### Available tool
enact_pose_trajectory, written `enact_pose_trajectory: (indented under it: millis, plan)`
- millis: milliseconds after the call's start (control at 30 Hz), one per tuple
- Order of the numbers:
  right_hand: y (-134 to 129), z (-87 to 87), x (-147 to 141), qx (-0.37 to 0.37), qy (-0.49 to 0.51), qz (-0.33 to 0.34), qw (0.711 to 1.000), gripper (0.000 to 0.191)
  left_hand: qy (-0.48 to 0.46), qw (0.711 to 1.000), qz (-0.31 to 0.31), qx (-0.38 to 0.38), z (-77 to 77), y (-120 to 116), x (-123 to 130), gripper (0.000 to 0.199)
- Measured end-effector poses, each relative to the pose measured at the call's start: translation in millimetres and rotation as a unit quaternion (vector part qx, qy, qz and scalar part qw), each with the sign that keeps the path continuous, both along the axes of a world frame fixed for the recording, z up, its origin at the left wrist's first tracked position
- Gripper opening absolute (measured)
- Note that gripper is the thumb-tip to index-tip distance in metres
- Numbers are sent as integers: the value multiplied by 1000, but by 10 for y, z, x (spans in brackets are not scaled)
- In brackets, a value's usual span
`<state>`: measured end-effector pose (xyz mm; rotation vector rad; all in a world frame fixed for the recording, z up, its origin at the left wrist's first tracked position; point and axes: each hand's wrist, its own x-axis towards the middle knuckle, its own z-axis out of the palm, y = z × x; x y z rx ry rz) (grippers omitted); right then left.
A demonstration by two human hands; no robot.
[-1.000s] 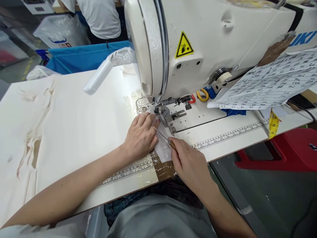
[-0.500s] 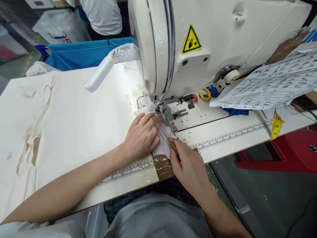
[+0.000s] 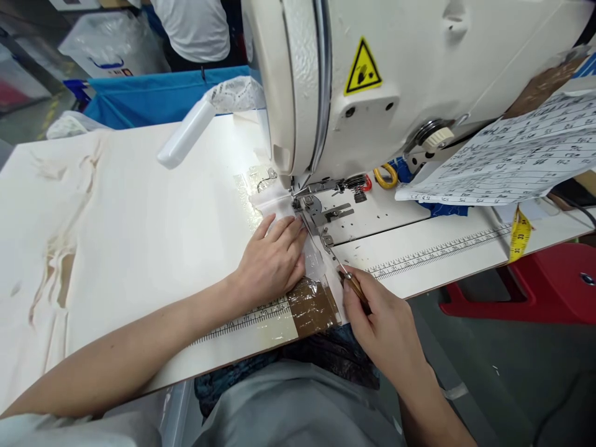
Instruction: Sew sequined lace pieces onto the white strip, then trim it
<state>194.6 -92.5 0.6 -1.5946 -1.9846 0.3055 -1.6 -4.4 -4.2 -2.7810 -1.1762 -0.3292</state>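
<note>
My left hand [image 3: 272,257] lies palm down, fingers stretched out, pressing a piece of white fabric [image 3: 270,200] to the table just in front of the presser foot [image 3: 300,202] of a sewing machine [image 3: 307,87]. The fabric runs under the needle area and also trails toward the table's front edge. My right hand [image 3: 386,326] is closed around the wooden handle of an awl [image 3: 356,287]. The awl's thin metal shaft points up and left, its tip close to a small metal guide [image 3: 327,239] and the fabric strip. Part of the fabric is hidden beneath my left fingers.
Ruler tapes [image 3: 419,257] run along the front of the white table [image 3: 153,205]. Yellow-handled scissors [image 3: 385,177], a written sheet [image 3: 507,149] and a measuring tape [image 3: 519,234] are at the right. A red stool [image 3: 549,279] stands beyond. A person in white [image 3: 198,31] is behind.
My right hand with the awl has moved right and toward me, away from my left fingers. My left hand has shifted slightly, and more fabric shows behind the presser foot.
</note>
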Motion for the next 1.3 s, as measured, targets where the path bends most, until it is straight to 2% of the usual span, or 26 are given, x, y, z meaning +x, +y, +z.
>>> enact_pose_trajectory:
  millis: [267, 900, 1300]
  plan:
    - [-4, -30, 71, -24, 23, -35, 999, 28, 15, 1000, -7, -7, 4, -33, 7, 44]
    - [0, -21, 71, -37, 37, -29, 998, 29, 13, 1000, -12, -18, -3, -75, -7, 46]
    - [33, -81, -21, -44, 128, -46, 990, 35, 21, 1000, 1, -24, -6, 2, -5, 49]
